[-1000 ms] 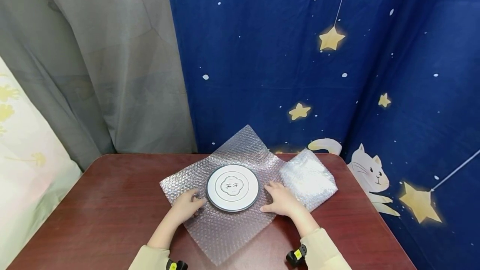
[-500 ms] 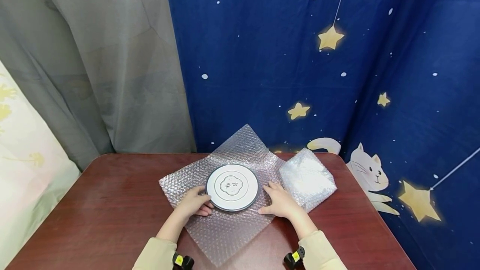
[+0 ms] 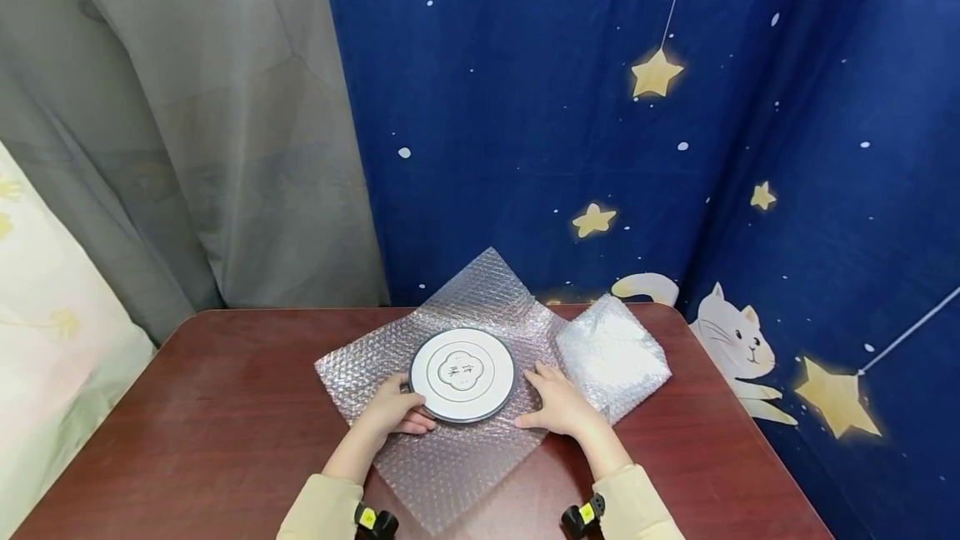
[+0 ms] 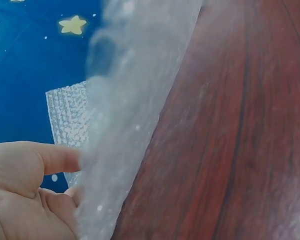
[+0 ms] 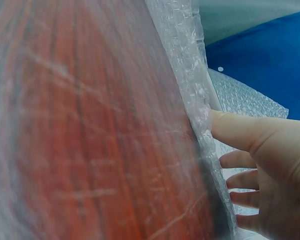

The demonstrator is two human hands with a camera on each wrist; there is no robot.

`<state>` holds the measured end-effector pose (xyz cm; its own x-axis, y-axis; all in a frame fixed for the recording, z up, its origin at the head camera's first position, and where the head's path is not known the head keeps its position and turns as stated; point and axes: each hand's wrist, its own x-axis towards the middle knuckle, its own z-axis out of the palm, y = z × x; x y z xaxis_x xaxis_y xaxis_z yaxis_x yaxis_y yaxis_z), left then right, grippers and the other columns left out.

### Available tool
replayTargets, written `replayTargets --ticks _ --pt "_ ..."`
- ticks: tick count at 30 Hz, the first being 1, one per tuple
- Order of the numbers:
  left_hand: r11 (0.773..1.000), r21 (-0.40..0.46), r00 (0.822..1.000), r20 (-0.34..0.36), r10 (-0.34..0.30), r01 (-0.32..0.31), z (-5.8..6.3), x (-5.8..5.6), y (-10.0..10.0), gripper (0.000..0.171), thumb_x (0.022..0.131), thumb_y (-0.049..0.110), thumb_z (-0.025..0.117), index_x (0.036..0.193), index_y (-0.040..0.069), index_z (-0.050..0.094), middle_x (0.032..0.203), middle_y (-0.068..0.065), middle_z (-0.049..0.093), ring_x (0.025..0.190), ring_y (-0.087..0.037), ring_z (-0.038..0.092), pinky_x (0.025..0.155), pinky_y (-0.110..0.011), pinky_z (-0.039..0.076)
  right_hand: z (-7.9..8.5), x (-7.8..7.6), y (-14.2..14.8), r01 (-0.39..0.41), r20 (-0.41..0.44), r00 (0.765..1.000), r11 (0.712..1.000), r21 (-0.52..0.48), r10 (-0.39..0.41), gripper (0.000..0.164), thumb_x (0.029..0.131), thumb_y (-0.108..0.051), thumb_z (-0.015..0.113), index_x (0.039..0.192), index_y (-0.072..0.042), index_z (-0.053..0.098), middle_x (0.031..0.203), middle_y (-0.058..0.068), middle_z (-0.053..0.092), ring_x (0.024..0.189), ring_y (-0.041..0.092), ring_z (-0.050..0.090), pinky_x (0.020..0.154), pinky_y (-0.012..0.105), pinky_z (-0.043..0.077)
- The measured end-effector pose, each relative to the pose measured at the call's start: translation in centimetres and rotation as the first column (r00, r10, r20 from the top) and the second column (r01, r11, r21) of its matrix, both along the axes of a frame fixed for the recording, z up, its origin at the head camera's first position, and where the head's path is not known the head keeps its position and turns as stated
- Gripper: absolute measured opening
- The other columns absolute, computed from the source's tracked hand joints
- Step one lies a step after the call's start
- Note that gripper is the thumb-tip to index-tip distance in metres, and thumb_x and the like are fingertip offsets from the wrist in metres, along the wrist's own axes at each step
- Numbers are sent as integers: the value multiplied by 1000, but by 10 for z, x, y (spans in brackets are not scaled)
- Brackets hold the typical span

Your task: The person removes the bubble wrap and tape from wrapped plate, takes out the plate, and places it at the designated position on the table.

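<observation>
A round white plate (image 3: pixel 459 375) with a dark rim and a printed emblem at its centre lies on a sheet of bubble wrap (image 3: pixel 450 473). At its lower left edge my left hand (image 3: pixel 392 407) grips the rim, one digit over the top and others lower down at the side. Bubble wrap hides that hand's fingertips in the left wrist view. My right hand (image 3: pixel 558 405) rests on the sheet to the right of the plate, fingers spread and apart from the rim. In the right wrist view its thumb (image 5: pixel 235 127) touches the wrap's near edge.
A square bubble-wrapped packet (image 3: pixel 615 357) lies at the back right, beside the right hand and against the sheet. Beneath everything is a red-brown wooden table (image 3: pixel 225 423). A grey curtain (image 3: pixel 262 148) and a blue star-patterned curtain (image 3: pixel 510 107) hang behind it.
My left hand has moved right to the plate and taken hold of its rim. The right hand stays almost where it was. The whole view has shifted slightly.
</observation>
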<state>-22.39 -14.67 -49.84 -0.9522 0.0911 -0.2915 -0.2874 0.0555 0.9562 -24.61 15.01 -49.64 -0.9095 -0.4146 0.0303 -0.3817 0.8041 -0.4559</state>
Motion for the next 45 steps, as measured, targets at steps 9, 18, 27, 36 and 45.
replayTargets --ticks 9,18,27,36,45 --pt "998 42 999 13 50 -51 -3 -1 2 62 88 -7 48 142 -13 18 68 -21 65 58 -29 68 53 -31 55 -2 -1 1 3 9 1000 999 -33 -3 87 71 -42 81 136 5 48 144 29 35 134 46 27 105 59 24" --pt "995 73 997 13 73 -74 -5 -1 3 62 88 -7 47 142 -12 18 68 -20 64 59 -29 68 55 -33 56 -4 0 2 0 5 1000 998 -58 1 86 70 -40 82 135 5 49 144 29 35 134 48 27 105 60 24" --pt "992 105 997 -3 71 -71 -6 0 0 57 87 -9 47 138 -12 23 71 -22 63 59 -30 68 54 -33 56 -6 1 3 -3 1 1000 998 -67 3 86 71 -41 82 136 5 49 144 29 35 134 48 27 105 60 24" --pt "993 100 998 5 56 -56 1 1 -3 58 87 -10 46 139 -13 20 69 -21 63 59 -29 68 55 -33 56 -5 1 3 -7 6 1000 998 -66 7 86 70 -41 82 136 4 49 144 29 35 134 47 26 105 61 23" --pt "993 109 999 -8 44 -43 1 2 -6 55 88 -10 45 137 -13 21 70 -22 63 59 -29 67 55 -33 56 -4 3 3 -8 12 1000 997 -73 9 85 71 -40 82 136 4 49 145 29 34 134 47 27 105 60 23"
